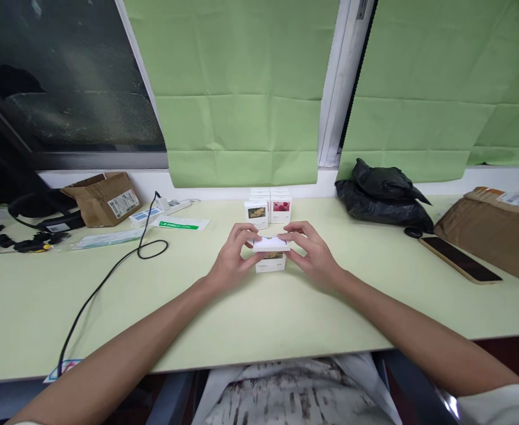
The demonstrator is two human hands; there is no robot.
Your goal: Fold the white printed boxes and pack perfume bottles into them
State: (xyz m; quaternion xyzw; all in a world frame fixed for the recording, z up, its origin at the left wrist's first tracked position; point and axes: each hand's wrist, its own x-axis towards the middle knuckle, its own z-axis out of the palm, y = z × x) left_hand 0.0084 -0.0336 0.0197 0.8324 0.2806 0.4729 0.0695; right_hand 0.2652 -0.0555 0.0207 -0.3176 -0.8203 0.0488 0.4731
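Both hands are gripping one small white box (270, 254), which is resting on the pale green table (259, 319) directly between them. The left hand (234, 255) is clasping its left side, fingers curling over the top edge. The right hand (311, 251) is holding the right side, fingertips lying on the lid. Just behind, a stack of similar boxes (269, 209) is standing apart, untouched.
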